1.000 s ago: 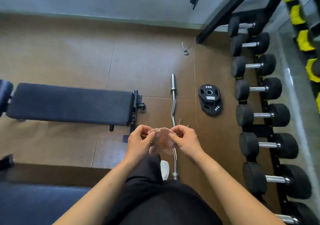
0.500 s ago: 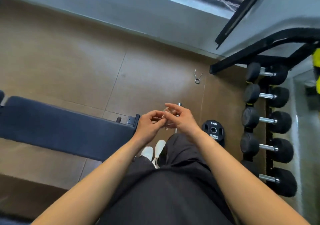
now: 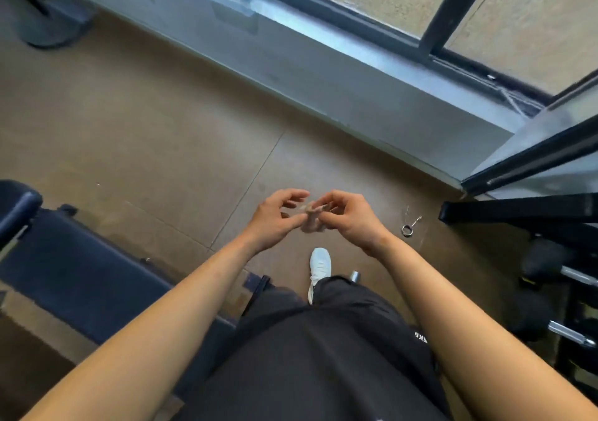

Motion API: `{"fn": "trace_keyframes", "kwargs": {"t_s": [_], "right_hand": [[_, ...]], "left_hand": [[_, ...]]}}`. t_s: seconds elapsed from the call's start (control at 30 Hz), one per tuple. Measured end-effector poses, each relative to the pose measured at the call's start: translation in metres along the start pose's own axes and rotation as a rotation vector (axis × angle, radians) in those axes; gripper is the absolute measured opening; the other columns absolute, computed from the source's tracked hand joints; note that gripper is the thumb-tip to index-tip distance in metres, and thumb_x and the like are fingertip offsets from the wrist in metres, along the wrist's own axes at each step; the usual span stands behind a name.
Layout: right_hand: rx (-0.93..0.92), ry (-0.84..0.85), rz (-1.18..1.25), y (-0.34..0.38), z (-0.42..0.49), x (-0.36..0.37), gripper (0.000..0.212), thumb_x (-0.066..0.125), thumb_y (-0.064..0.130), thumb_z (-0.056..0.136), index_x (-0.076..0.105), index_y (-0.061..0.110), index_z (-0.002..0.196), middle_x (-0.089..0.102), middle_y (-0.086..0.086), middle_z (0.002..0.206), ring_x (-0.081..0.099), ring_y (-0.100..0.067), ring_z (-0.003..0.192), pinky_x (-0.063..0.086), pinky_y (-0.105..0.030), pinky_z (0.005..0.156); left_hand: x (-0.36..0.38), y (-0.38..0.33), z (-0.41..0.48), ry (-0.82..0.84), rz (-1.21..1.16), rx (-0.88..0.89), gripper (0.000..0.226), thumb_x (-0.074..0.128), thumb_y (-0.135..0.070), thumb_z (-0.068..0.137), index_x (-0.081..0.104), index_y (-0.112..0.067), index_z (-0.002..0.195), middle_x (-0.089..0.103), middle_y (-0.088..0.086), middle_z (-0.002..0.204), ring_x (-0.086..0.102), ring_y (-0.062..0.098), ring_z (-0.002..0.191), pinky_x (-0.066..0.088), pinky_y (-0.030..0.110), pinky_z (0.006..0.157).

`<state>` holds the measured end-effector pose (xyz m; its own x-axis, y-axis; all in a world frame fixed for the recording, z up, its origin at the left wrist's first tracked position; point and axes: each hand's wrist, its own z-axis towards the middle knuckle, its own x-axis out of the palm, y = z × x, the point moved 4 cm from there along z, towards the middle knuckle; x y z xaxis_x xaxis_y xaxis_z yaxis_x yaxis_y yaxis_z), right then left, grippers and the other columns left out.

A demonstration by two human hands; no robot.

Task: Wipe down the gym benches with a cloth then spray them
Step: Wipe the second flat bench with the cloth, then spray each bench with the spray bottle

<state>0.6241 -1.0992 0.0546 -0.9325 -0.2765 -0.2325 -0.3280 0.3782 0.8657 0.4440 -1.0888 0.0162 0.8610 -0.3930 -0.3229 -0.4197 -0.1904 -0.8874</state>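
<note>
Both hands are raised in front of the body, above the brown floor (image 3: 145, 136), with a small crumpled cloth (image 3: 311, 221) between them. The right hand (image 3: 351, 218) pinches the cloth in curled fingertips, and the wad hangs a little below them, too bunched to show a clear long axis. The left hand (image 3: 276, 221) reaches in with its thumb tip at the cloth and its other fingers loosely curled above; whether it actually grips I cannot tell. The dark padded bench (image 3: 81, 278) lies low on the left, its long axis running from the left edge down towards the person's legs. A white shoe (image 3: 319, 263) points towards the window sill (image 3: 323, 74). A metal clip (image 3: 408, 226) lies on the floor to the right of the hands.
</note>
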Motion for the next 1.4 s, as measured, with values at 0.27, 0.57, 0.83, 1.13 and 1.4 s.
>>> {"fn": "trace_keyframes", "kwargs": {"t_s": [0.27, 0.57, 0.83, 1.13, 1.4], "right_hand": [[-0.093, 0.104, -0.028, 0.083, 0.146, -0.065, 0.015, 0.065, -0.003, 0.086, 0.073, 0.008, 0.095, 0.073, -0.019, 0.085, 0.072, -0.027, 0.076, 0.059, -0.040, 0.076], [-0.039, -0.044, 0.065, 0.163, 0.342, -0.098, 0.019, 0.063, 0.000, 0.083, 0.073, 0.015, 0.086, 0.065, -0.010, 0.075, 0.062, -0.022, 0.070, 0.053, -0.035, 0.069], [0.095, -0.175, 0.011, 0.230, 0.524, -0.091, 0.018, 0.068, -0.002, 0.078, 0.073, 0.016, 0.079, 0.065, -0.002, 0.065, 0.057, -0.014, 0.056, 0.048, -0.030, 0.058], [0.151, -0.259, -0.074, 0.278, 0.704, -0.121, 0.009, 0.065, 0.004, 0.078, 0.070, 0.009, 0.084, 0.067, -0.005, 0.067, 0.061, -0.013, 0.054, 0.051, -0.028, 0.056], [0.164, -0.198, -0.256, 0.272, 0.845, -0.153, 0.026, 0.060, 0.006, 0.088, 0.062, 0.027, 0.072, 0.072, 0.001, 0.077, 0.072, -0.016, 0.070, 0.054, -0.028, 0.071]], "left_hand": [[-0.053, -0.029, 0.124, -0.031, 0.017, -0.097, 0.023, 0.076, -0.011, 0.088, 0.072, -0.015, 0.111, 0.072, -0.001, 0.115, 0.064, 0.013, 0.112, 0.045, 0.032, 0.095], [-0.167, -0.024, 0.288, -0.123, -0.036, -0.131, 0.013, 0.075, -0.025, 0.078, 0.066, -0.027, 0.086, 0.066, -0.008, 0.076, 0.059, 0.011, 0.071, 0.051, 0.035, 0.074], [-0.305, -0.007, 0.433, -0.226, 0.062, -0.263, 0.009, 0.068, -0.048, 0.070, 0.064, -0.044, 0.078, 0.066, -0.020, 0.068, 0.065, 0.011, 0.070, 0.059, 0.040, 0.074], [-0.385, -0.032, 0.600, -0.299, 0.022, -0.334, 0.012, 0.074, -0.027, 0.083, 0.068, -0.037, 0.087, 0.070, -0.015, 0.080, 0.068, 0.014, 0.085, 0.057, 0.034, 0.088], [-0.445, -0.029, 0.747, -0.377, -0.018, -0.438, 0.011, 0.074, -0.020, 0.091, 0.070, -0.025, 0.101, 0.066, -0.011, 0.081, 0.064, 0.015, 0.085, 0.050, 0.028, 0.084]]}}
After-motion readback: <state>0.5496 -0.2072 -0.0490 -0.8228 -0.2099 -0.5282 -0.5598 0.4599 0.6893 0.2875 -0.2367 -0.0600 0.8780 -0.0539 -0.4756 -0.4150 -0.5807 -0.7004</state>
